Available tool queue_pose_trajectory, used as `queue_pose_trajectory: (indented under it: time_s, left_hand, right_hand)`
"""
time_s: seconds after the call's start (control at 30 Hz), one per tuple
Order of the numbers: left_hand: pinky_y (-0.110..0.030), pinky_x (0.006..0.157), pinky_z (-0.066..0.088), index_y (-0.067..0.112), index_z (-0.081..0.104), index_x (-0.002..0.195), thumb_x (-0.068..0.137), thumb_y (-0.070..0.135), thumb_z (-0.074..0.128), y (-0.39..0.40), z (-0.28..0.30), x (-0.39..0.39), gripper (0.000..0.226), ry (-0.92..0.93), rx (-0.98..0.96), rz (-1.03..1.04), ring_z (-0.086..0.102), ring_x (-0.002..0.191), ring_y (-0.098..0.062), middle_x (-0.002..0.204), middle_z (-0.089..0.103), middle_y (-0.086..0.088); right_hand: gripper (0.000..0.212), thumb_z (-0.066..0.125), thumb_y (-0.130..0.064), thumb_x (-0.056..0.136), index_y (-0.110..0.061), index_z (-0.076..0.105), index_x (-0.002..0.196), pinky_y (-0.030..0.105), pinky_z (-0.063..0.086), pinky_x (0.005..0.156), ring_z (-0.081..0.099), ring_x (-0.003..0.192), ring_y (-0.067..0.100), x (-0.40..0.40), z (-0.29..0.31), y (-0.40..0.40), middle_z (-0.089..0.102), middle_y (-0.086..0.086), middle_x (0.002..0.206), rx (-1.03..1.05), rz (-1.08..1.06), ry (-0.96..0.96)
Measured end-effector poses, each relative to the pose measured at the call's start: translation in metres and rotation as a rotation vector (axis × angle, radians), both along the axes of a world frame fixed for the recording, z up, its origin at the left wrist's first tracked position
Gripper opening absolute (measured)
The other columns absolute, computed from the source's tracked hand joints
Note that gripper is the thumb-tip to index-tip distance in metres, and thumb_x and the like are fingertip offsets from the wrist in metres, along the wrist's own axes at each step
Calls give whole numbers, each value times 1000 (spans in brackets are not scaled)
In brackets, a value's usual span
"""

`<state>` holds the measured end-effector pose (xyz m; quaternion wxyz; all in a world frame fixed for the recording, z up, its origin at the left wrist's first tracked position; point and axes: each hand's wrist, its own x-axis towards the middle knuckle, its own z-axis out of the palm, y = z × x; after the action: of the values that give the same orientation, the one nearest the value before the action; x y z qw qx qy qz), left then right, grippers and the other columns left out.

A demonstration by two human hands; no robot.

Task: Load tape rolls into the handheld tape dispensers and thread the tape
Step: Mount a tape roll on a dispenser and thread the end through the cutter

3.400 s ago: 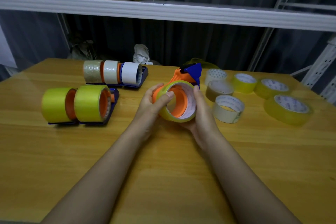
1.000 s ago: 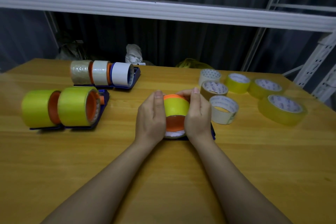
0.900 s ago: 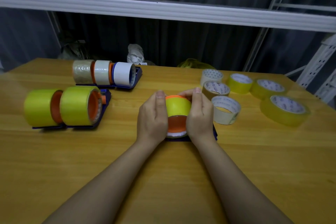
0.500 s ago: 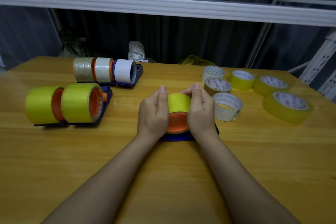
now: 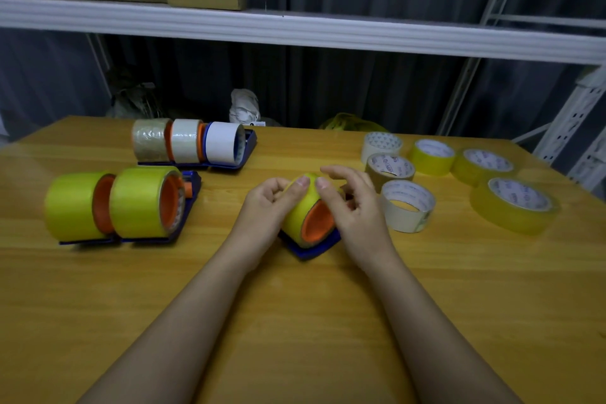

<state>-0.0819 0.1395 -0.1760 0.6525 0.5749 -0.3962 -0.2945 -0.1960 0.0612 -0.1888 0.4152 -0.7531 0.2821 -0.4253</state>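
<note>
On the wooden table, a yellow tape roll sits in a blue dispenser; left hand and right hand press thumb tips on top, other fingers loosely curled; picking the tape end likely needs a fingernail.

Your left hand curls loosely, thumb stretched forward. Your right hand mirrors it, thumb out, fingers bent. Both forearms angle inward, thumbs nearly touching.
</note>
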Motion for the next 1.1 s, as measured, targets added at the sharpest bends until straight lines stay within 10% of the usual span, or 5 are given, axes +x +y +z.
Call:
queue_pose_trajectory:
  time_s: [0.23, 0.4, 0.63, 0.77, 1.1]
  left_hand:
    - [-41, 95, 44, 19, 60, 84, 92, 24, 54, 3, 4, -6, 11, 225, 158, -39, 61, 95, -23, 91, 65, -3]
    - [-53, 97, 42, 2, 62, 101, 65, 42, 51, 2, 10, -3, 54, 215, 247, -15, 60, 94, -34, 102, 64, -23]
    - [-20, 53, 42, 12, 52, 85, 86, 15, 41, 5, 9, -8, 11, 124, 160, -6, 53, 62, -18, 72, 53, -11]
    - [-32, 67, 39, 18, 53, 75, 90, 22, 44, 6, 8, -6, 18, 140, 218, 27, 51, 74, -21, 76, 53, -8]
    - [-11, 44, 44, 23, 58, 79, 91, 6, 32, 11, 14, -10, 34, 39, 115, -89, 59, 48, -2, 52, 62, 6]
  right_hand:
    - [65, 72, -47, 73, -36, 48, 132, 25, 40, 102, 42, 123, 0, -6, 0, 6, 46, -18, 128, -57, 151, 143]
    - [93, 84, -41, 67, -51, 26, 139, 30, 34, 106, 29, 132, 6, -7, -1, 8, 25, -20, 139, -52, 263, 296]
    - [94, 85, -28, 65, -48, 28, 137, 27, 40, 102, 36, 123, 6, -5, -5, 8, 26, -13, 134, -119, 201, 316]
    - [93, 85, -30, 64, -46, 31, 137, 28, 38, 105, 35, 124, 3, -4, -6, 10, 27, -16, 135, -180, 205, 316]
    - [86, 83, -54, 54, -51, 38, 128, 40, 53, 90, 53, 114, 11, -2, -10, 7, 47, -16, 126, -54, 183, 172]
